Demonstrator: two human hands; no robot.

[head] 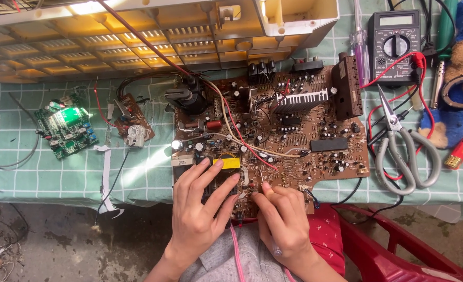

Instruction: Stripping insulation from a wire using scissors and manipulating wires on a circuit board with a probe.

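Hands on brown circuit board (273, 130) at tabletop (12, 156) edge: left hand (200, 209) flat, open, steadying; right hand (283, 222) curled, fingertips pinching a small part; next move judged fine, steady fingerwork.

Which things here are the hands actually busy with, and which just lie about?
In hand: brown circuit board, left hand, right hand.

Lying about: green circuit board, scissors, multimeter, screwdriver.
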